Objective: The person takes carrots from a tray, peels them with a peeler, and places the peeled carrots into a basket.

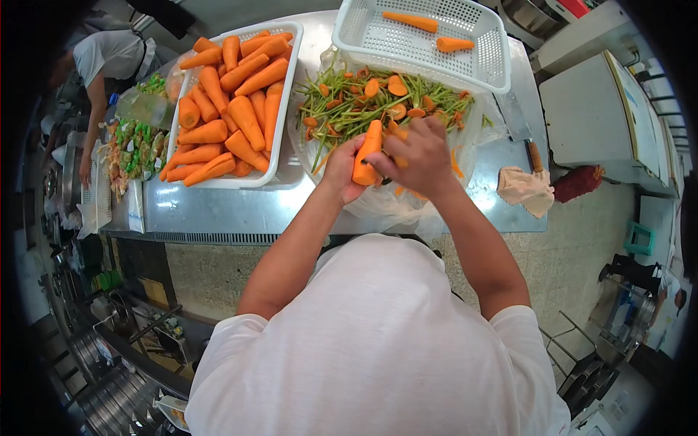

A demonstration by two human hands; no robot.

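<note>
Clamped in our left hand [344, 172] is one carrot [371, 139], held in closed fingers with its narrow end pointing up and away from us. Our right hand [423, 156] is positioned immediately beside it, fingers curled and thumb extended toward the carrot's thick end; motion blur prevents us from confirming whether these fingers hold a tool. Both hands are located over the near part of a clear plastic bag [407, 211], spread open on the steel table [247, 211]. We locate a pile of trimmings [342, 102] on the bag, just beyond the hands: green stems mixed with orange carrot tops and slices.

To the left of the bag, a white perforated basket [279, 149] contains a heap of whole carrots [247, 120]. Beyond the trimmings, a second basket [502, 54] contains two carrots [411, 21], lying well apart from the heap. On the right side of the table we identify a cleaver [515, 120], its wooden handle directed toward us, and a crumpled cloth [525, 190] near that handle. A dark red object [578, 184] is situated beside the cloth. At far left, another person [109, 54] in a white top extends one arm over that work area.
</note>
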